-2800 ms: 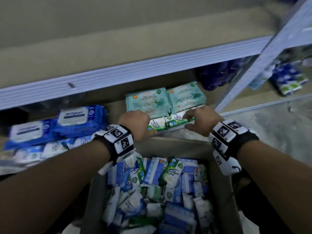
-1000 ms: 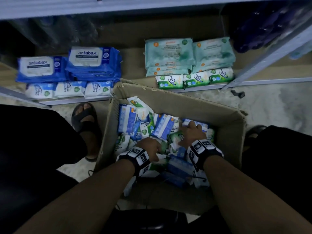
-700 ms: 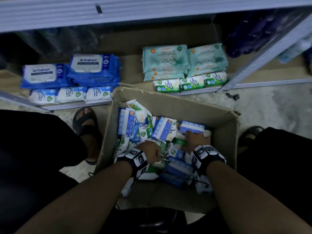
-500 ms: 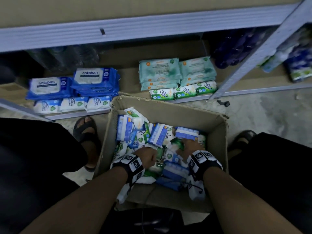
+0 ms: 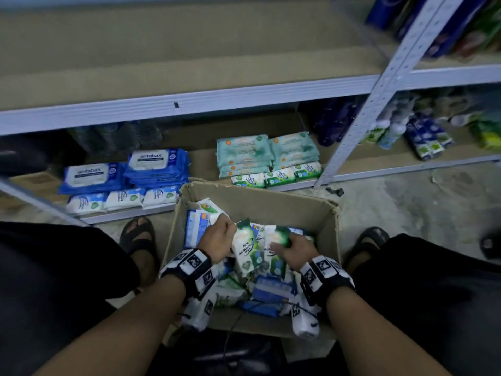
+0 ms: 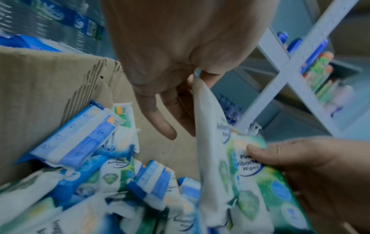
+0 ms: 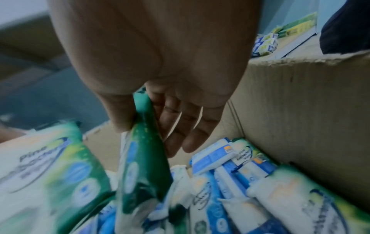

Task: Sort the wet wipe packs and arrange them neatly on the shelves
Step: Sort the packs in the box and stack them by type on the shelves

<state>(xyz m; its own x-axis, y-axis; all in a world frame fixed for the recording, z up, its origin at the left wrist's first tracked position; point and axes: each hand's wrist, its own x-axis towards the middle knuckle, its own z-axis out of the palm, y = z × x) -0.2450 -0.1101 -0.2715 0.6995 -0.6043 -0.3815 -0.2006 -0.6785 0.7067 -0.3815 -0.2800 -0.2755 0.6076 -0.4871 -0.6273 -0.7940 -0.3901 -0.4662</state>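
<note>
A cardboard box [image 5: 257,202] on the floor between my knees holds several small blue-white and green-white wet wipe packs [image 6: 80,142]. Both hands hover over it. My left hand [image 5: 231,230] pinches the top edge of a green-and-white pine wipe pack [image 5: 245,249], which hangs down [image 6: 212,126]. My right hand [image 5: 282,241] pinches a second green pine pack [image 5: 276,236] between thumb and fingers [image 7: 142,158]. The two held packs hang side by side, nearly touching. On the bottom shelf lie blue antabax packs [image 5: 154,164], teal packs [image 5: 244,150], a row of green small packs [image 5: 276,176] and a row of white small packs [image 5: 122,198].
A bare upper shelf board [image 5: 189,63] runs above. A slanted grey shelf post [image 5: 379,96] stands to the right, with bottles and other goods [image 5: 423,134] beyond it. My sandalled feet [image 5: 138,234] [image 5: 371,237] flank the box. A small dark clip [image 5: 334,190] lies on the concrete floor.
Both hands were digging among the packs in the box; now each has come up holding a green pine pack. The head view has tilted up, showing more shelf.
</note>
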